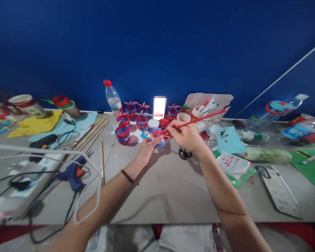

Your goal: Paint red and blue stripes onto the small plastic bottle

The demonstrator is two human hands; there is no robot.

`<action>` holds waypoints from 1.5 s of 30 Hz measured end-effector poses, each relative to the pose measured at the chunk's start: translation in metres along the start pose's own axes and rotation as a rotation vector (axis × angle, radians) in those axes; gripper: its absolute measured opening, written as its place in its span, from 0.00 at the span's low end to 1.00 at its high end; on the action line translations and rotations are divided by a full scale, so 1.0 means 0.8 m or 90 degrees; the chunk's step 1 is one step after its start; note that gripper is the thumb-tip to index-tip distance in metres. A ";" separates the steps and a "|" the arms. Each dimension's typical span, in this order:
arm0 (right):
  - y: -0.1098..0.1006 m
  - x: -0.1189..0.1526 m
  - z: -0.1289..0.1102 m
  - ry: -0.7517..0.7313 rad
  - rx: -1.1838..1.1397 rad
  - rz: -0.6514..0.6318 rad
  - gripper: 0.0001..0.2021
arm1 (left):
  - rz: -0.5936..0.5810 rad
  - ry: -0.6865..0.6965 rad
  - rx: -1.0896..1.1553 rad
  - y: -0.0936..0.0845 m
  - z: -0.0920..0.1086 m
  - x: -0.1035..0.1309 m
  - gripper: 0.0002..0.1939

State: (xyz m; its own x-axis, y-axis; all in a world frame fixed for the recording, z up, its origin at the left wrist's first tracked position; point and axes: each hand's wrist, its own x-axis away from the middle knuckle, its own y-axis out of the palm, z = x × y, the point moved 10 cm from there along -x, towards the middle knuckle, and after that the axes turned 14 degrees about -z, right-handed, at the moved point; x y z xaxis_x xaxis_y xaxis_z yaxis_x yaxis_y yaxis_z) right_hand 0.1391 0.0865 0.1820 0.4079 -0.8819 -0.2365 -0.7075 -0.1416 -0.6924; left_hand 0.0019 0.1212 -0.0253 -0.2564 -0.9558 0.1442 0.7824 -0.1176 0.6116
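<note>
Head view: holds a small clear plastic piece [160, 138] coloured blue and red in the left hand [146, 151], thumb and fingers closed on its near left side, over the far middle of the grey table [157, 196]. Pinches a slim red stick [199, 119] in the right hand [185, 134], fingers narrow around its lower part, upper end slanting up to the right and lower end directed at the plastic piece; cannot tell from here whether touching it. Wears a dark beaded bracelet [127, 175] on the left wrist. Just behind the piece, shows a white-lidded jar [153, 124] and a red pot [164, 123], and left of these several red-and-blue cups [123, 135] with paper trimmings, near a red-capped bottle [113, 100]. Beside the right hand, toward the near side, shows black-handled scissors [184, 154]; beyond it, paper cups [198, 113] with pens. Farther left, includes thin wooden sticks [102, 162], a blue glue gun [75, 175] and a white power strip [31, 185]; to the right, light blue paper [229, 140] and a phone [278, 194].
</note>
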 end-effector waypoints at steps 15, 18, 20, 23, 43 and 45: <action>-0.005 -0.001 -0.018 0.001 0.113 0.005 0.12 | -0.003 -0.009 0.035 0.004 0.001 0.002 0.22; -0.012 -0.001 -0.009 0.019 0.116 0.012 0.12 | -0.013 0.000 0.060 0.004 0.001 0.002 0.21; -0.013 -0.002 -0.002 0.024 0.093 0.003 0.12 | -0.028 0.007 0.080 0.005 0.002 0.001 0.20; -0.017 -0.004 0.008 0.041 0.083 0.005 0.13 | -0.061 0.013 0.095 0.009 0.004 -0.001 0.18; -0.004 -0.015 0.044 0.036 -0.286 -0.044 0.07 | -0.071 -0.064 0.185 0.014 0.008 0.000 0.08; -0.003 -0.016 0.043 0.049 -0.272 -0.046 0.07 | -0.059 -0.067 0.188 0.012 0.006 0.000 0.07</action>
State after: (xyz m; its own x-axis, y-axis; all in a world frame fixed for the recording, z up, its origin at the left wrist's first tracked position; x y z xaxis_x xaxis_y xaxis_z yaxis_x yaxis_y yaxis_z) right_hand 0.1554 0.1133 0.1629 0.4324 -0.8915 -0.1351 -0.8606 -0.3633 -0.3568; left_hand 0.0063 0.1212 -0.0154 -0.3889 -0.9094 0.1474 0.5581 -0.1053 0.8230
